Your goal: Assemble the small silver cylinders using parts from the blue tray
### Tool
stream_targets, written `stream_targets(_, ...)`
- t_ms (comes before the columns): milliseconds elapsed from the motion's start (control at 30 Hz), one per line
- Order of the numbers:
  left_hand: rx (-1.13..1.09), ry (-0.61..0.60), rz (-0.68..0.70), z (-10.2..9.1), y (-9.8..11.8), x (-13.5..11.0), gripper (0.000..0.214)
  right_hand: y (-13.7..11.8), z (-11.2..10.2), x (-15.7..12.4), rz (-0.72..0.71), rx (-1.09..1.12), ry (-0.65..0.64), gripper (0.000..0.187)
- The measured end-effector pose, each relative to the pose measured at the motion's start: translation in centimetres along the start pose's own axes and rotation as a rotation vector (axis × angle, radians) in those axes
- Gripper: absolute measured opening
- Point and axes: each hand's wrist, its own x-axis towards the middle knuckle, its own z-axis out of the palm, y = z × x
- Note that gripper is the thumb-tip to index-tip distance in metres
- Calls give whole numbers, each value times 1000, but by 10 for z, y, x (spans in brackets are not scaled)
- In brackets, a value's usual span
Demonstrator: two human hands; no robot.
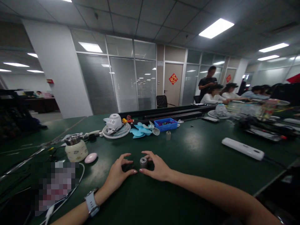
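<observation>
A small grey metal cylinder (143, 162), which looks like a little motor, stands upright on the green table between my two hands. My right hand (157, 166) curves around its right side, thumb and index finger apart; whether a fingertip touches it I cannot tell. To the left, my left hand (120, 168) is open, with its fingers curved toward the cylinder and a gap between. A watch (91, 202) with a pale strap is on the left wrist. A second, similar metal cylinder (168, 135) stands farther back, below the blue tray.
Behind lie a white fan part (114, 126), light blue fan blades (142, 130) and a blue tray (165, 124) of small parts. At left are a cream jar (76, 150), a pink oval object (91, 157) and a white cable. A white power strip (243, 149) lies right. Several people are beyond.
</observation>
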Motion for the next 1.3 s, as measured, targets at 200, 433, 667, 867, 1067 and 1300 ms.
stream_targets(200, -3, 49, -50, -4, 6, -2, 67, 8, 1, 3, -45, 138, 39, 47)
stream_targets(433, -20, 106, -113, -3, 10, 0, 54, 88, -67, 20, 160, -26, 557, 40)
stream_targets(667, -41, 112, -157, -4, 15, 0, 53, 177, -121, 30, 420, -333, 670, 35)
stream_targets(867, -47, 187, -139, 2, 1, 3, 55, 156, -107, 30, 364, -495, 804, 63)
stream_targets(1067, -42, 263, -140, 5, -3, 4, 53, 53, -32, 29, -145, -561, 341, 29)
stream_targets(1300, -62, 257, -109, 7, -11, 6, 56, -1, 36, 47, -198, -397, 23, 31)
